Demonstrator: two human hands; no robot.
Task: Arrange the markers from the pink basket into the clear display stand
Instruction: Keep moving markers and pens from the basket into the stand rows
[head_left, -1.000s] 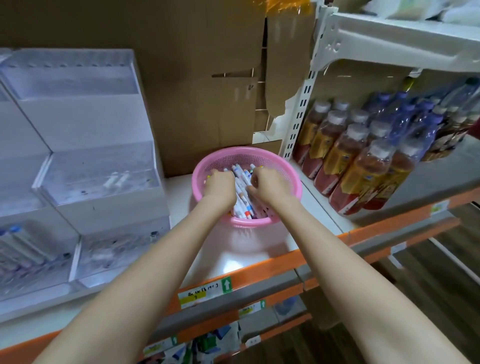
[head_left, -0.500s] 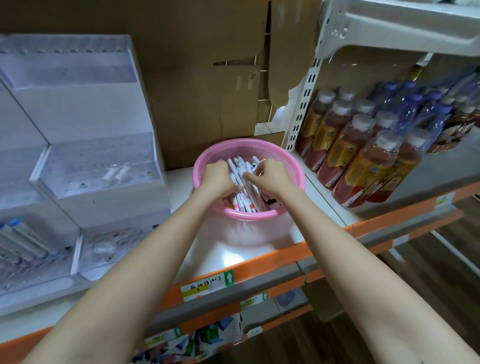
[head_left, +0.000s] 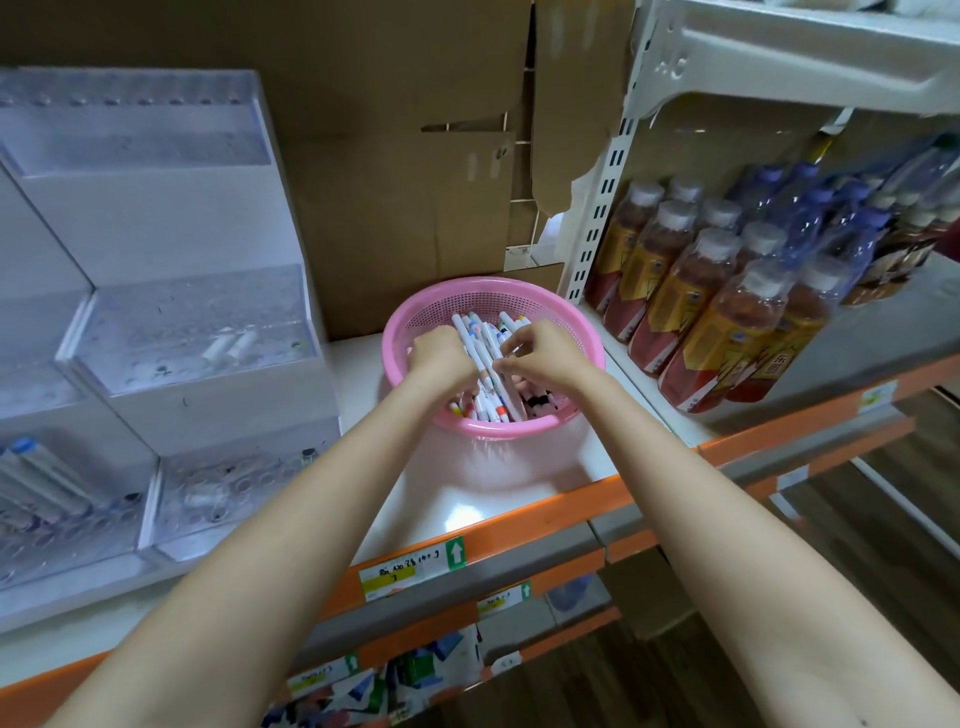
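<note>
In the pink basket, the fingers of the right hand are seen curled and pinched on the upper ends of a bundle of white markers. The left hand is set against the other side of the same bundle, its fingers folded down round it, so that the markers are gripped between the two hands. Further markers with coloured caps are left lying loose in the basket beneath, near its front rim. Both forearms are stretched forward over the orange front edge of the white shelf, on which the basket is stood. The clear display stand is placed on the same shelf, just beside the basket on its left; two white markers are seen in its middle tier and several more in its lower left compartment. Brown cardboard is fixed behind the basket. Rows of capped bottles are ranged on the adjoining shelf to the right.
</note>
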